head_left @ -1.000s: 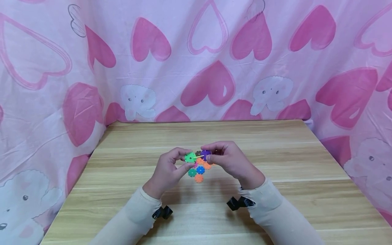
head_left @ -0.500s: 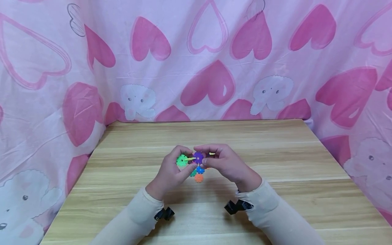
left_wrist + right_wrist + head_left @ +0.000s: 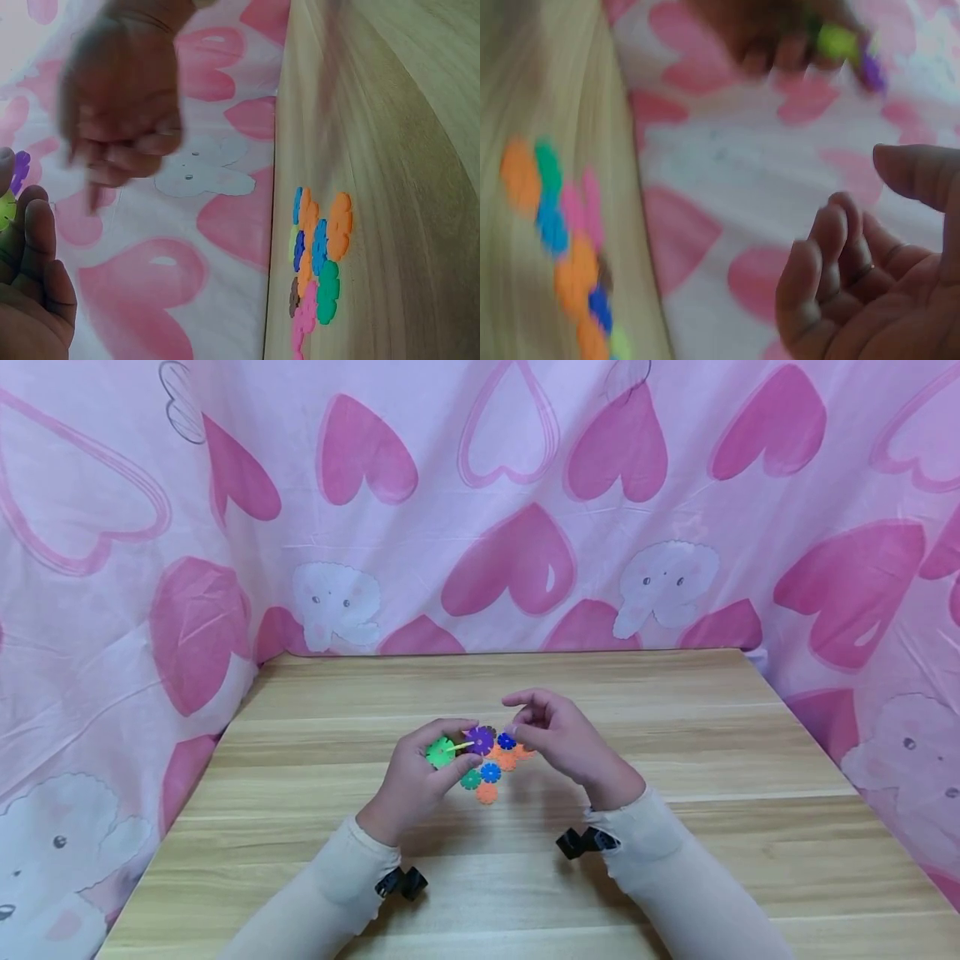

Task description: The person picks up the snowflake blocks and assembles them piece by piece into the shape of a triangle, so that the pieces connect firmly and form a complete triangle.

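My left hand (image 3: 408, 781) holds a joined set of notched plastic snowflake discs between thumb and fingers, raised over the table. In the set are a light green disc (image 3: 437, 752), a yellow disc (image 3: 461, 747) seen edge-on and a purple disc (image 3: 482, 740). To its right my right hand (image 3: 577, 747) is up with fingers loosely bent; the right wrist view shows thumb and fingers apart with nothing between them. Below both hands lie loose discs, among them a dark blue disc (image 3: 299, 250), a blue disc (image 3: 491, 772), a green disc (image 3: 470, 780) and an orange disc (image 3: 487, 793).
The loose discs form a small cluster mid-table, with pink discs (image 3: 304, 311) and a brown disc (image 3: 294, 297) too. Around the wooden table (image 3: 675, 710) hangs a pink curtain (image 3: 420, 552) with hearts. A small black device (image 3: 588, 843) sits at the right wrist.
The purple disc came left in my right hand to the yellow and green ones and now stays with my left hand. My right hand let go and drew back right.
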Available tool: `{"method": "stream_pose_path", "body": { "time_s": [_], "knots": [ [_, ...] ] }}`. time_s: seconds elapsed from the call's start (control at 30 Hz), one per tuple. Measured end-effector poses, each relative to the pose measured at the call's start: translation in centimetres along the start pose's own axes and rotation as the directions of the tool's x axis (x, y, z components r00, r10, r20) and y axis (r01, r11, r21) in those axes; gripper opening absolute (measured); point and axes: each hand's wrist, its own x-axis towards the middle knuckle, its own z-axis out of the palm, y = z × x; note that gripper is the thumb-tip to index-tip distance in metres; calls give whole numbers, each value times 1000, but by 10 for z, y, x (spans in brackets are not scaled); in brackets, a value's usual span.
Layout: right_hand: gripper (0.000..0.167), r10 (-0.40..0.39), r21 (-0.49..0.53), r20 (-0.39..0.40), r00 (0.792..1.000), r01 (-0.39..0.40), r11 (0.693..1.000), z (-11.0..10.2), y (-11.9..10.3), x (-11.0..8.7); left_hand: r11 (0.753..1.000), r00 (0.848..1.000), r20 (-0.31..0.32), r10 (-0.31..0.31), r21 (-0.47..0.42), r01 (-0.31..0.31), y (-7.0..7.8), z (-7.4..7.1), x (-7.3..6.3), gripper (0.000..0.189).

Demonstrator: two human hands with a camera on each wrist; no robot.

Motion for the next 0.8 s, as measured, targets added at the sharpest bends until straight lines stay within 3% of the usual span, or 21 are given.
{"method": "stream_pose_path", "body": {
  "time_s": [0.17,0.33,0.5,0.63,0.8],
  "knots": [
    [37,140,-191,-117,983,-161,968,-15,24,14,1000,1000,8,-22,-16,22,3,-1,0,38],
    [42,323,-297,-115,939,-343,891,-23,44,20,999,999,17,-27,-24,27,4,-1,-1,37],
    [48,421,-365,-56,905,-411,835,-26,56,20,999,999,27,-25,-29,26,3,0,0,35],
    [54,478,-333,-23,878,-458,824,-25,60,19,999,999,36,-28,-33,29,2,-1,0,35],
    [46,492,-340,-57,869,-480,809,-23,63,19,999,999,40,-27,-28,28,1,-1,0,35]
  ]
}}
